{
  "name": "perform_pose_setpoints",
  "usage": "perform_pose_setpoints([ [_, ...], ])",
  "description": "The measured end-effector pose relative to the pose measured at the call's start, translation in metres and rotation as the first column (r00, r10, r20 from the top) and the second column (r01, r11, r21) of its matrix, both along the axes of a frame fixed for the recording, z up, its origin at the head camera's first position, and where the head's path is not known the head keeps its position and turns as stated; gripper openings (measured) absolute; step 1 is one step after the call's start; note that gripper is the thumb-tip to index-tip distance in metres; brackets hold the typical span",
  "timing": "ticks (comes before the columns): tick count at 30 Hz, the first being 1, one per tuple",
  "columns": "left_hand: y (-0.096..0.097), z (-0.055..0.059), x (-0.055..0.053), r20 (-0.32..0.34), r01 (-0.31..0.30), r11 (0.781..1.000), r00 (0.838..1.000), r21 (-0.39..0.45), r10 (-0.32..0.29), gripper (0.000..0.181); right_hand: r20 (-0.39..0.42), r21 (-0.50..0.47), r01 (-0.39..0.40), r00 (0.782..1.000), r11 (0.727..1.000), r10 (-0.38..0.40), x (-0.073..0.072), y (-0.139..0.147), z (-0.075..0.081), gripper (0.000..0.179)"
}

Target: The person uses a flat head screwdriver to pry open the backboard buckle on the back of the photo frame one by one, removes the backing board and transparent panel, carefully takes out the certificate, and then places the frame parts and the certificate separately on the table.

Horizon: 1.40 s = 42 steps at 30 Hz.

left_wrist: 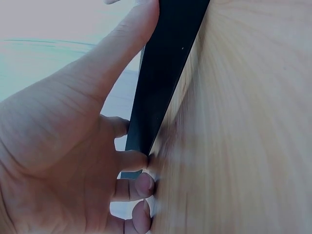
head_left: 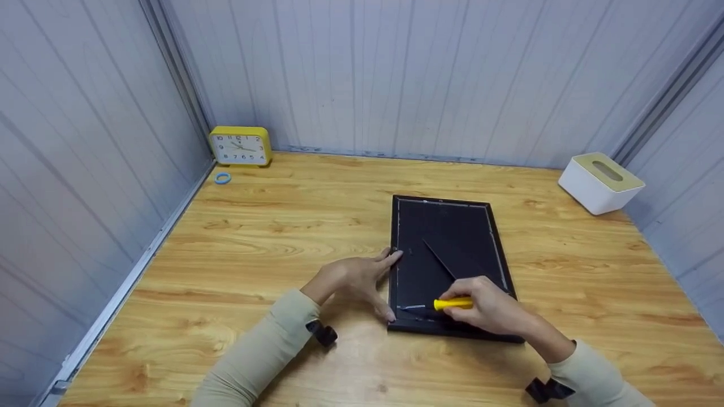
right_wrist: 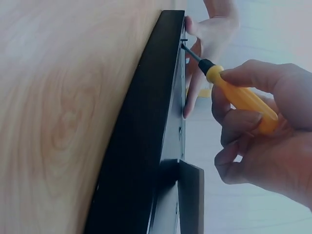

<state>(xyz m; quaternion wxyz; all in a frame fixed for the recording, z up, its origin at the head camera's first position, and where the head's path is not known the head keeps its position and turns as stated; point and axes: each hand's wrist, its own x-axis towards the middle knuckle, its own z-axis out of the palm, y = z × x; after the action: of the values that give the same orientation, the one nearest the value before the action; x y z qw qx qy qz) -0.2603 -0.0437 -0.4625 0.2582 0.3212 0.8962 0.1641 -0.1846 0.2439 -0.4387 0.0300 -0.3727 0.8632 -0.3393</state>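
A black picture frame (head_left: 449, 249) lies back side up on the table, its stand leg (head_left: 439, 259) slanting across the backing. My right hand (head_left: 491, 308) grips a screwdriver by its yellow handle (right_wrist: 243, 100). The metal shaft (right_wrist: 193, 52) reaches the frame's near left corner, where the tip meets a small dark tab (right_wrist: 184, 41) at the inner edge. My left hand (head_left: 362, 280) rests spread along the frame's left side, thumb at the near corner and fingertips farther up the border. In the left wrist view the fingers (left_wrist: 131, 161) touch the outer edge.
A yellow alarm clock (head_left: 240, 146) stands at the back left, with a blue ring (head_left: 223, 178) in front of it. At the back right is a white tissue box (head_left: 594, 183). Panel walls (head_left: 362, 73) enclose the wooden table (head_left: 271, 226) on the back and sides.
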Motion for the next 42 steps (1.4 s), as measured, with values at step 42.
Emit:
perform_pose_setpoints([
  [42, 0.003, 0.002, 0.003, -0.034, -0.012, 1.0, 0.999, -0.022, 0.011, 0.141, -0.168, 0.194, 0.068, 0.985, 0.979, -0.035, -0.006, -0.039, 0.026, 0.008],
])
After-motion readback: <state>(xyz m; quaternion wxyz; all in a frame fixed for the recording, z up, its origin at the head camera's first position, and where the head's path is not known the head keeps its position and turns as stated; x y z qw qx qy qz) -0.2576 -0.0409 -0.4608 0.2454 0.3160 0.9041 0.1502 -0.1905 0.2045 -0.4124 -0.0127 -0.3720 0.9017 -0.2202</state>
